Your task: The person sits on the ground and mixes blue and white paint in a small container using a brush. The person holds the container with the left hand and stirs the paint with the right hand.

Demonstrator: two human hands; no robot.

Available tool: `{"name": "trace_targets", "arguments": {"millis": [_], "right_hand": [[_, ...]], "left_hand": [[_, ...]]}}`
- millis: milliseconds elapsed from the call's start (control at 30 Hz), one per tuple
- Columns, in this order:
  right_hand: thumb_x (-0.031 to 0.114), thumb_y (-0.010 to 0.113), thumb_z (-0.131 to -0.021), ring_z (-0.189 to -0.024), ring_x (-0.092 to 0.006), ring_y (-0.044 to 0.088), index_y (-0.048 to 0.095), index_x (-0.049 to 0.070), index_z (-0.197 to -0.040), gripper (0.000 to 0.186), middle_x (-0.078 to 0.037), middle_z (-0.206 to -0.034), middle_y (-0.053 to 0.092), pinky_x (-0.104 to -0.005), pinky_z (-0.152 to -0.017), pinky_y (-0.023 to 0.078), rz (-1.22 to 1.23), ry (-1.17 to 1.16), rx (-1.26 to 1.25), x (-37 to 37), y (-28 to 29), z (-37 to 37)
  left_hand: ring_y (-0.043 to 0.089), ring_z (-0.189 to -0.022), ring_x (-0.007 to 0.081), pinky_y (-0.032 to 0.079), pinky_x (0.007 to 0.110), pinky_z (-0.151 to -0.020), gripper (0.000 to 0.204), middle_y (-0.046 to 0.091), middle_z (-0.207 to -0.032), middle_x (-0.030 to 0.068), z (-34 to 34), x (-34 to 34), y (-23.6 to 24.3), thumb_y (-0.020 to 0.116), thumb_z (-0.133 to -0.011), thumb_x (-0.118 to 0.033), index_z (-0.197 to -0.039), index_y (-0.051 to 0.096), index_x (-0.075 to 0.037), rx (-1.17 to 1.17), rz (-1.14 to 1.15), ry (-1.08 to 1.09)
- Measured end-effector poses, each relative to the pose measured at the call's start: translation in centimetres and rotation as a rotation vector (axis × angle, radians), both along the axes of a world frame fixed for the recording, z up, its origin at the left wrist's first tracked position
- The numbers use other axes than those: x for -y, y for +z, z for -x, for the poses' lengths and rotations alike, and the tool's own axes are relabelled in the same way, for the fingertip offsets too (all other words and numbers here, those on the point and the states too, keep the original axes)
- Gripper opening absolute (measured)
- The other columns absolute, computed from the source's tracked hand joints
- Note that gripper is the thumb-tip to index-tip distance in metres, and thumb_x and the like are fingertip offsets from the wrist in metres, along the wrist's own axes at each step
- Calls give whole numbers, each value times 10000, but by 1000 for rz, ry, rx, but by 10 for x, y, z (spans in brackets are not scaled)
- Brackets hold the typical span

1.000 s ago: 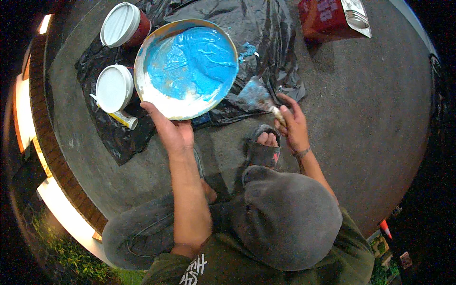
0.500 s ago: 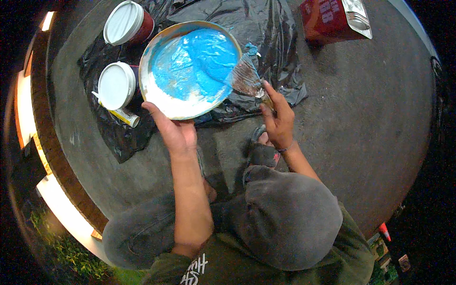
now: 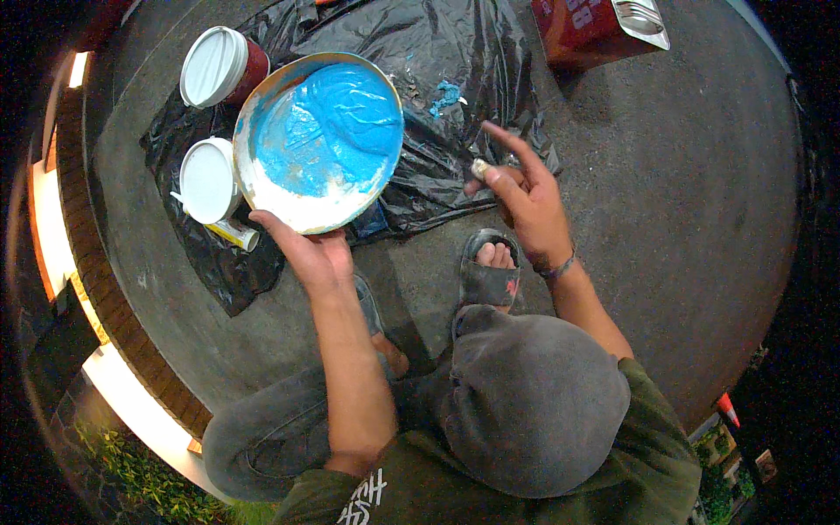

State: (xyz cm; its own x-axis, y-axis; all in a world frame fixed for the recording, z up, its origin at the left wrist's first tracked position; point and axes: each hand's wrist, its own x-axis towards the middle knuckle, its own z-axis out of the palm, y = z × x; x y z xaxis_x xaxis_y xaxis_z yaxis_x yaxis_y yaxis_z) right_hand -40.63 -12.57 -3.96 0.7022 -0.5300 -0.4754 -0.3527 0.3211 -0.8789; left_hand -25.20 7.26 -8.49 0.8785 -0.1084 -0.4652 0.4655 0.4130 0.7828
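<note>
My left hand (image 3: 311,255) grips the near rim of a round shallow pan (image 3: 248,122), thumb along its edge and fingers underneath. Thick blue paste (image 3: 337,127) covers most of the pan, with a white, partly mixed patch toward the near side. To the right of the pan, my right hand (image 3: 535,206) pinches a putty knife (image 3: 479,169) between thumb and fingers, index finger stretched out. Only a whitish end and a dark edge of the knife show; its blade is turned edge-on and blurred.
Black plastic sheeting (image 3: 437,149) lies under the pan, with a blue paste blob (image 3: 448,98) on it. Two white-lidded tubs (image 3: 210,66) (image 3: 208,181) and a yellow-white tube (image 3: 234,234) stand or lie left. A red metal can (image 3: 586,35) is far right. My sandalled foot (image 3: 490,271) is near.
The putty knife has come out of the pan and turned edge-on as my right hand moved away to the right. The pan sits farther left in view, its paste smoothed differently.
</note>
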Motion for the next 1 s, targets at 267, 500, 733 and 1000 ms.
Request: {"name": "trace_targets", "arguments": {"millis": [267, 500, 733, 1000], "right_hand": [[165, 701, -938, -942, -126, 672, 477, 110, -1505, 612, -111, -1034, 738, -291, -903, 505, 111, -35, 102, -15, -5, 24], [139, 704, -925, -994, -258, 720, 505, 134, -1491, 599, -158, -1113, 725, -365, -887, 547, 666, 67, 104, -27, -24, 8], [182, 706, -935, -915, -238, 721, 509, 165, -1493, 592, -149, -1023, 729, -363, -819, 552, 616, 51, -88, -7, -74, 59], [197, 531, -1019, -681, -165, 589, 363, 170, -1568, 575, -152, -967, 701, -280, -638, 494, 267, -31, 110, 2, -100, 43]], "left_hand": [[369, -1466, 303, 369, 511, -1175, 942, 335, -1624, 93, -1, 2, -3, 455, -919, -771, -1605, 253, -158, 53, -25, -2], [372, -1465, 293, 359, 477, -1185, 930, 332, -1629, 78, 0, 0, 4, 459, -936, -752, -1606, 248, -143, 14, 54, -22], [399, -1448, 306, 392, 500, -1161, 907, 371, -1612, 62, -7, -8, 3, 490, -928, -743, -1586, 303, -148, 32, 3, 73], [498, -1356, 340, 464, 549, -1089, 864, 484, -1530, 85, -39, -26, 51, 587, -897, -694, -1543, 383, -158, 152, 5, 248]]}}
